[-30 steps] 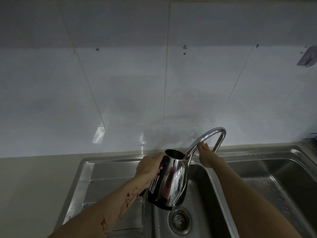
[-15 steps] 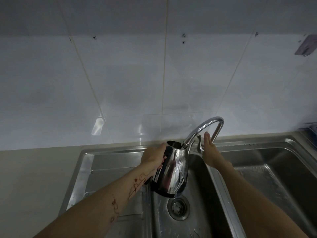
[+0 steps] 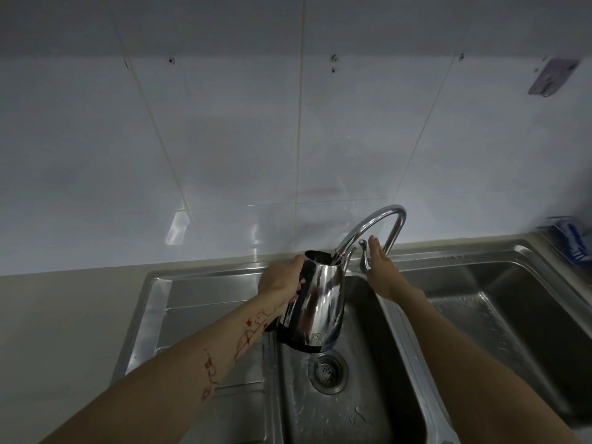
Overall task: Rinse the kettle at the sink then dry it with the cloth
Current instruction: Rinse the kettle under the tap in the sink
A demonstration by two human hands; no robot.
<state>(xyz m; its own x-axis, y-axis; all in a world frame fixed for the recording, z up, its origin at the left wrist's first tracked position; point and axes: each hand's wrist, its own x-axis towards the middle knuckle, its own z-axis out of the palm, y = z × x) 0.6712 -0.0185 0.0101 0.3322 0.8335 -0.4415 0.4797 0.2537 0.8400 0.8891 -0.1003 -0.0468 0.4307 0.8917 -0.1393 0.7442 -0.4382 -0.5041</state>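
Note:
A shiny steel kettle (image 3: 317,302) with a black handle and base hangs over the middle sink basin (image 3: 362,411), its open mouth right under the spout of the curved chrome tap (image 3: 371,222). My left hand (image 3: 282,278) is shut on the kettle's handle. My right hand (image 3: 379,267) is flat with fingers straight, resting against the tap's lever (image 3: 363,256). I cannot tell if water is running. No cloth is in view.
A steel drainboard (image 3: 205,299) lies left of the basin and a second basin (image 3: 499,315) to the right. A drain strainer (image 3: 327,371) sits below the kettle. White tiles rise behind. A blue-and-white item (image 3: 573,238) sits at the far right.
My right hand has slid off the tap's neck and now lies flat against the lever. The kettle stays under the spout, and the camera has tilted slightly.

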